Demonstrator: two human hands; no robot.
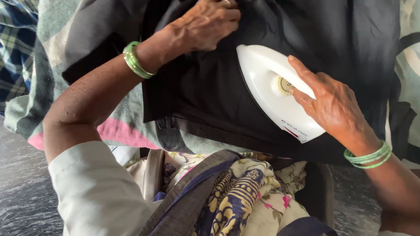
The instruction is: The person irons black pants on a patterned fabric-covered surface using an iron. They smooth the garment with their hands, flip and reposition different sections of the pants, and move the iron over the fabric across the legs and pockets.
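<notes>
right hand (331, 108) closed around handle of white iron (266, 93), which sits flat on black garment (311, 36). left hand (205, 22), fingers curled, presses the cloth just beyond the iron's tip.

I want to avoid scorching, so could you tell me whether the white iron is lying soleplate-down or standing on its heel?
Soleplate-down: the white plastic iron lies flat on the black garment.

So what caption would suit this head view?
Right hand grips a white iron on black cloth; left hand flattens it.
</notes>
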